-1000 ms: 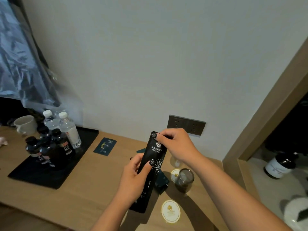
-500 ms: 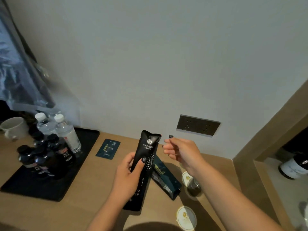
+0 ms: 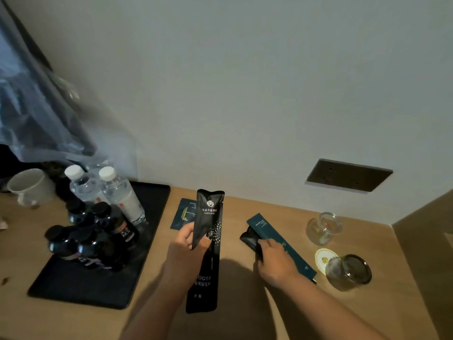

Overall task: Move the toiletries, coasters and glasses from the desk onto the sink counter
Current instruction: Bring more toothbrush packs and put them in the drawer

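My left hand [image 3: 186,251] holds a long black toothbrush pouch [image 3: 207,251] upright above the wooden desk [image 3: 157,322]. My right hand [image 3: 275,262] has come down on a teal toiletry box [image 3: 282,244] that lies on the desk, with its fingers at a small black packet [image 3: 250,240] under the box's left end. A flat teal sachet [image 3: 182,213] lies behind the pouch. Two clear glasses lie on their sides at the right, one near the wall [image 3: 323,228], one nearer me [image 3: 349,272]. A round white coaster [image 3: 326,258] lies between them.
A black tray [image 3: 73,288] at the left carries two water bottles [image 3: 117,192] and several dark bottles [image 3: 93,236]. A white mug [image 3: 29,187] stands at the far left under clear plastic sheeting. A socket plate [image 3: 348,175] sits on the wall. A wooden panel rises at the desk's right end.
My right hand let go of the pouch's top and dropped to the teal box on the desk. My left hand kept the pouch.
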The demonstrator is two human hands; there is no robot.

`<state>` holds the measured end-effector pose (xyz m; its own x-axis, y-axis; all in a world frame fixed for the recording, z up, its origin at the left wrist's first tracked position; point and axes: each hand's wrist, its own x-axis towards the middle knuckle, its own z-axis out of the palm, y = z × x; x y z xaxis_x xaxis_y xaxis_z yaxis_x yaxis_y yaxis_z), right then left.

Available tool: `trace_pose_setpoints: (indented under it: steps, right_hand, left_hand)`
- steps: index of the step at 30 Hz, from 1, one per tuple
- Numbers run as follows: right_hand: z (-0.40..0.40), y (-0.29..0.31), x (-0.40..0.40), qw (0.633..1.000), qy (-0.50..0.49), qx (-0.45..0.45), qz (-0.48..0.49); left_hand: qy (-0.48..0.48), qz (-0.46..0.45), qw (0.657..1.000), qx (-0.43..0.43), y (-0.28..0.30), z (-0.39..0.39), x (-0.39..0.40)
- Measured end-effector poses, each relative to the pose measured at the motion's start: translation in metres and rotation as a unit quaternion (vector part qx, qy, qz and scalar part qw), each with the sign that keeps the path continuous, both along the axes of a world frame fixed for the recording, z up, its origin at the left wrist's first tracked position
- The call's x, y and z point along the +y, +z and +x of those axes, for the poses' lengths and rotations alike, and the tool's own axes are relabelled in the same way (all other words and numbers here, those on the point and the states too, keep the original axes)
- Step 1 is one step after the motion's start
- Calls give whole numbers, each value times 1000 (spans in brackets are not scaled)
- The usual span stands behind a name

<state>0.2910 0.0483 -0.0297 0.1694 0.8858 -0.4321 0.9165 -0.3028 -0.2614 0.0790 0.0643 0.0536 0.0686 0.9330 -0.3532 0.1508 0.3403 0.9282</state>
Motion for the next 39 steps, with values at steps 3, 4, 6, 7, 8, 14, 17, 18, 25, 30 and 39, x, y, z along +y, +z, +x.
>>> trace_pose_setpoints:
  steps: [3, 4, 6, 7, 8, 14, 17, 18, 25, 30, 39]
  right_hand:
    - [-3, -16, 5, 997, -29, -39, -56]
    - [-4, -19, 5, 995, -33, -53, -75]
    - [-6, -23, 8, 992, -25, -95, -82]
    - [-6, -23, 10, 990, -10, -121, -75]
    - [-6, -23, 12, 987, 8, -148, -65]
    - [0, -13, 23, 972, 55, -228, -18]
    - [4, -2, 29, 985, -9, -172, 24]
    - [6, 1, 31, 988, -51, -132, 60]
    - [-11, 77, 32, 834, -294, 449, 130]
    - [-24, 119, 16, 797, -245, 538, 126]
    - [-24, 162, -16, 769, -238, 553, 214]
  left_hand:
    - [-13, -2, 999, 29, -5, -13, 11]
    - [-10, -6, 1000, 24, -5, -16, 13]
    - [-9, -14, 1000, 11, -5, -21, 19]
    - [-11, -17, 1000, 5, -6, -23, 22]
    - [-15, -18, 1000, 2, -7, -26, 25]
    - [-20, -32, 999, -18, -8, -30, 33]
    - [-25, -37, 999, -25, -9, -32, 36]
    - [-27, -42, 998, -26, -9, -33, 37]
    - [-63, -48, 996, -51, -2, -26, 45]
    - [-89, -41, 986, -132, 16, -7, 39]
    - [-162, 66, 977, -120, 55, 17, 22]
